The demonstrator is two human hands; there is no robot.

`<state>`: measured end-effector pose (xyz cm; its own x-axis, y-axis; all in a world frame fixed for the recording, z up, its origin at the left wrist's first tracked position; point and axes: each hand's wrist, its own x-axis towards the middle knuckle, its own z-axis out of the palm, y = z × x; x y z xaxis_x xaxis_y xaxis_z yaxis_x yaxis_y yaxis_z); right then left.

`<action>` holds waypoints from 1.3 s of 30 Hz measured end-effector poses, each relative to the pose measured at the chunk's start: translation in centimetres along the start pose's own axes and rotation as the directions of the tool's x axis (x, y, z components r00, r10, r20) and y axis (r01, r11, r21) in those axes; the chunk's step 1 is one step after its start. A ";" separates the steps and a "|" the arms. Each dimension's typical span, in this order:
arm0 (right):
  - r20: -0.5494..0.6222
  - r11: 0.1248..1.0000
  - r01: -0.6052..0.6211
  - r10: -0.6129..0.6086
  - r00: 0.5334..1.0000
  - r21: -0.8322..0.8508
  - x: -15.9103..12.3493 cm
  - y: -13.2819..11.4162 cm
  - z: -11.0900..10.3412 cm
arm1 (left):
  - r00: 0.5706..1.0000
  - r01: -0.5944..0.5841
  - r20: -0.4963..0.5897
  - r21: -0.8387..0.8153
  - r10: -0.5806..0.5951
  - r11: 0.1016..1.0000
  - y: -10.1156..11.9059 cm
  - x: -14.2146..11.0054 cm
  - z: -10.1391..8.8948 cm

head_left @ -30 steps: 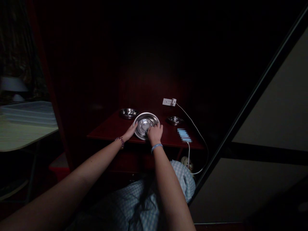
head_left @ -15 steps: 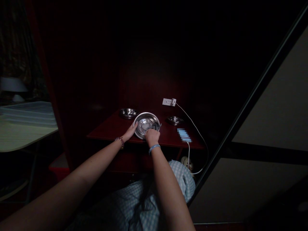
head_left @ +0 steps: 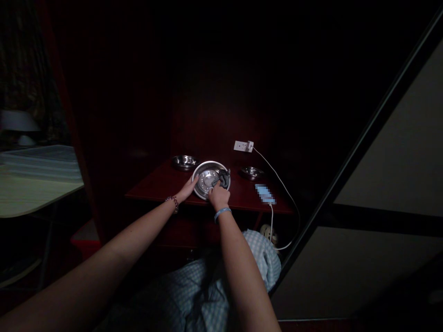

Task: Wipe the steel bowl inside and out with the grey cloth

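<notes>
A shiny steel bowl (head_left: pixel 204 177) is tilted toward me above the front of the dark red desk (head_left: pixel 155 186). My left hand (head_left: pixel 187 188) grips its left rim, thumb on the near side. My right hand (head_left: pixel 219 196) is at the bowl's lower right, closed on a grey cloth (head_left: pixel 224 179) that is bunched against the inner wall. Part of the cloth and the bowl's near rim are hidden behind the right hand.
Two more steel bowls stand on the desk, one bowl (head_left: pixel 185 162) back left and another bowl (head_left: pixel 252 173) at right. A blurred-out phone (head_left: pixel 265 194) lies front right, its white cable (head_left: pixel 277 174) running to a wall socket (head_left: pixel 241 146). Stacked plastic boxes (head_left: pixel 41 163) sit on a pale table (head_left: pixel 31 196).
Within the bowl, the grey cloth has shifted and shows more, bunched at the right inner wall. My right hand's fingers have changed pose slightly; the left hand and bowl stay nearly in place.
</notes>
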<state>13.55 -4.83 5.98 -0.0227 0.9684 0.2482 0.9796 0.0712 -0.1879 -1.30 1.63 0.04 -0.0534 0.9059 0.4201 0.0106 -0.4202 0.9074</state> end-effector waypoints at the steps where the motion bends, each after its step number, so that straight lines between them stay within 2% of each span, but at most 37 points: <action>1: 0.001 1.000 0.002 -0.002 1.000 0.002 0.0 0.0 0.0 | 1.000 -0.003 0.004 -0.001 0.003 1.000 0.1 0.0 0.0; 10: 0.041 1.000 0.013 -0.013 0.999 0.010 0.1 0.5 -0.1 | 1.000 -0.005 -0.008 0.042 0.006 0.999 0.7 -0.4 0.2; 16: 0.040 1.000 0.011 -0.012 0.999 0.018 0.2 0.6 -0.1 | 1.000 -0.003 -0.014 0.046 0.004 0.999 0.4 -0.1 0.2; 22: 0.026 0.999 0.035 -0.036 0.999 0.021 0.2 0.5 -0.1 | 0.998 -0.051 0.048 0.017 0.050 0.999 -0.2 0.1 0.0; 39: 0.031 0.995 0.097 -0.096 0.995 0.000 0.2 0.6 -0.5 | 0.996 0.007 0.086 0.012 -0.008 1.000 0.1 0.0 0.0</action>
<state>14.20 -4.69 6.41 -0.1234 0.9640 0.2355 0.9729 0.1642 -0.1626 -1.33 1.54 0.11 0.0324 0.9103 0.4126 0.0221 -0.4134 0.9103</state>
